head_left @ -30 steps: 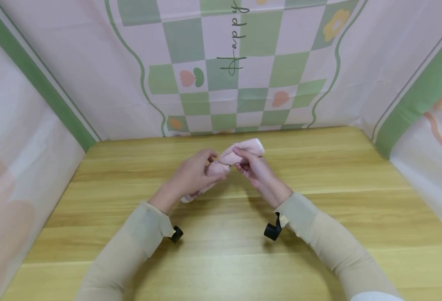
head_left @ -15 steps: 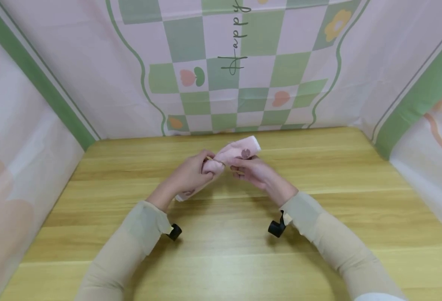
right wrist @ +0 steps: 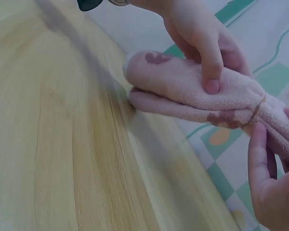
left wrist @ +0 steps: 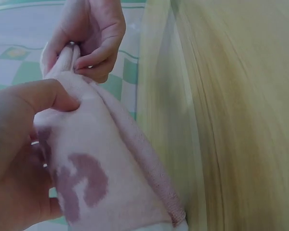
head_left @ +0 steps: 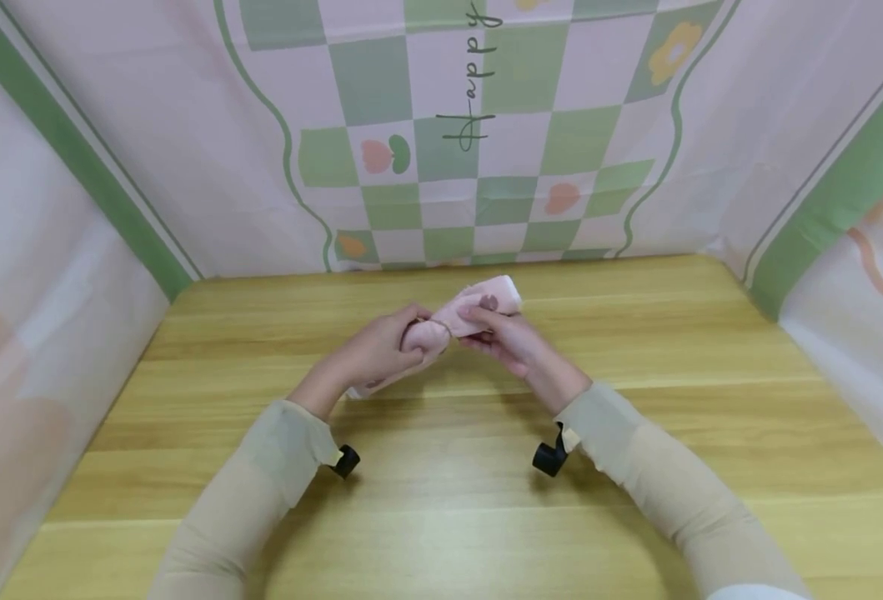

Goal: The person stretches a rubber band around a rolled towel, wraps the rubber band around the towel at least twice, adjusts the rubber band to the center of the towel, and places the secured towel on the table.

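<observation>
A pink towel with darker prints is bunched into a roll and held a little above the table at a slant. A thin band is wound round its narrowed middle. My left hand grips the left half, thumb on one side and fingers on the other. My right hand pinches the towel just right of the band, thumb on top. In the right wrist view, my right hand's fingertips touch the towel right by the band. The left wrist view shows the towel's loose end hanging out past my left palm.
The wooden table lies under both arms. A printed cloth with green checks hangs at its far edge, and more cloth walls stand at both sides. A small black camera sits at each wrist.
The towel has shifted slightly left and turned a little, so a dark print shows on its right half. My right thumb slid off, then back on top; my left fingers have settled on the towel.
</observation>
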The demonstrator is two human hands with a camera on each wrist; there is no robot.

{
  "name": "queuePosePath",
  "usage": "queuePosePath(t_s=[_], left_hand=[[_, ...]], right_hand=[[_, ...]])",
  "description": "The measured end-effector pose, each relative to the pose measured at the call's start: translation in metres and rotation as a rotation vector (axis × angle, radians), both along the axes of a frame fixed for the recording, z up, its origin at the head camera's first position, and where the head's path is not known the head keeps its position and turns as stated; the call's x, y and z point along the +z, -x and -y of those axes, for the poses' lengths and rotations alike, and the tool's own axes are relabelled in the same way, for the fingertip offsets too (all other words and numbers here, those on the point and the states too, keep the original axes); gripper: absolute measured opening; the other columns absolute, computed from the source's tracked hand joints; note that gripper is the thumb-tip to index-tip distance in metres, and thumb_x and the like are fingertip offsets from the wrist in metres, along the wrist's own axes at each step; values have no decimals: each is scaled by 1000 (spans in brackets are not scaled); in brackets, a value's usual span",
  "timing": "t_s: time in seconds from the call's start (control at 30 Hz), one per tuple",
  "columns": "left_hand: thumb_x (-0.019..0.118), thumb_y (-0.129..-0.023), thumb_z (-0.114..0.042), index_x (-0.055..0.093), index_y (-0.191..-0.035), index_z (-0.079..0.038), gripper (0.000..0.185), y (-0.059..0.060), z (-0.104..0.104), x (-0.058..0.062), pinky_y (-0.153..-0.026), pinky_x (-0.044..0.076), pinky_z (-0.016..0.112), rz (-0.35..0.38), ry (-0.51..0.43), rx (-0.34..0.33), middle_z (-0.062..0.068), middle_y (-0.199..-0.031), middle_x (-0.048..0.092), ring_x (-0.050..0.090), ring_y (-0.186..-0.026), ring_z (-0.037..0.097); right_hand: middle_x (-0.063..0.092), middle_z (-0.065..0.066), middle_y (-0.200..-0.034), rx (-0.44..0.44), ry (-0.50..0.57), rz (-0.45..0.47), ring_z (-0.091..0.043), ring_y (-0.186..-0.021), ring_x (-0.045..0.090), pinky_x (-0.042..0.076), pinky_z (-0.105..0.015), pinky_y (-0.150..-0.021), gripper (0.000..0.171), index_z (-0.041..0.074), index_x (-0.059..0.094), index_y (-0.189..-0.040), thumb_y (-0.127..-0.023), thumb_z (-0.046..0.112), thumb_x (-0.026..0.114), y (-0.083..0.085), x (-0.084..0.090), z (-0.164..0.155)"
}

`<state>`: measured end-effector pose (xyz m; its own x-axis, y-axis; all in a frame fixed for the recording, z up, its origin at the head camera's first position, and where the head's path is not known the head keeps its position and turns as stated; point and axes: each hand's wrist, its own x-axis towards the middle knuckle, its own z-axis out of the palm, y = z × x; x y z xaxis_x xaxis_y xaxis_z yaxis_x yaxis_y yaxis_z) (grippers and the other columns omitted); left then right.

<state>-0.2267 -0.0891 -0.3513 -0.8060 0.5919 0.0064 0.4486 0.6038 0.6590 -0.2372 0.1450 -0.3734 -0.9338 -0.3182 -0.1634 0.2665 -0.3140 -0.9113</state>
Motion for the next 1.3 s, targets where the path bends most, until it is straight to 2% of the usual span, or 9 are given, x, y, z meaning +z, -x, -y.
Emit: queuePosePath(t_s=[0.1, 0.2, 0.37, 0.5, 0.67, 0.87, 1.07, 1.3], left_hand=[[67, -98, -16, 50, -145, -14, 50, -2, -3, 1, -90, 52, 42, -48, 5, 30, 7, -130, 59, 59, -107, 22], [63, -101, -19, 56, -141, -16, 41, -3, -6, 3, -96, 50, 44, -150, 0, 52, 5, -133, 57, 57, -114, 22], [57, -106, -19, 68, -120, -13, 18, -2, -12, 3, -96, 50, 42, -393, -5, 34, 4, -123, 64, 59, -112, 21], [64, -103, -14, 71, -109, -13, 9, -1, -15, 3, -91, 51, 44, -503, 39, 16, 3, -117, 68, 62, -107, 22], [70, -99, -16, 73, -111, -18, 12, -2, -16, 8, -90, 48, 49, -542, 117, 13, -1, -118, 69, 63, -112, 23], [70, -100, -20, 76, -112, -22, 14, -4, -19, 16, -89, 47, 49, -581, 188, -38, -2, -116, 70, 62, -111, 23], [69, -101, -23, 74, -111, -24, 11, -8, -20, 22, -95, 45, 52, -531, 324, -75, -5, -110, 66, 59, -109, 22], [62, -105, -23, 70, -112, -19, 11, -13, -23, 27, -99, 44, 52, -498, 430, -84, -3, -116, 63, 57, -111, 22]], right_hand=[[71, -3, -92, -9, 3, -17, -14, -78, 70, 58, -24, -74, 18, 6, 55, -119, -102, 2, 54, -1, -1, 1], [71, -3, -94, -15, 2, -22, -14, -80, 70, 59, -25, -76, 23, 5, 53, -124, -101, 1, 54, -1, -3, 1], [69, -3, -96, -24, -9, -36, -14, -80, 69, 59, -25, -75, 27, 4, 51, -128, -101, 1, 54, -1, -5, 3], [69, -2, -95, -29, -11, -28, -14, -80, 69, 58, -24, -73, 28, 4, 51, -129, -101, 1, 54, -1, -5, 5], [70, -1, -90, -32, -17, 2, -12, -77, 69, 58, -23, -72, 22, 5, 53, -123, -101, 2, 54, 0, -1, 4], [71, -1, -87, -27, -27, 5, -12, -74, 69, 58, -22, -69, 18, 7, 56, -117, -100, 2, 56, -1, 2, 3], [72, 0, -88, -9, -50, 5, -12, -75, 70, 58, -23, -70, 15, 6, 56, -114, -100, 2, 56, -3, 1, 4], [72, -1, -87, -8, -41, -12, -13, -74, 69, 57, -24, -69, 15, 9, 59, -111, -99, 1, 58, -4, 3, 4]])
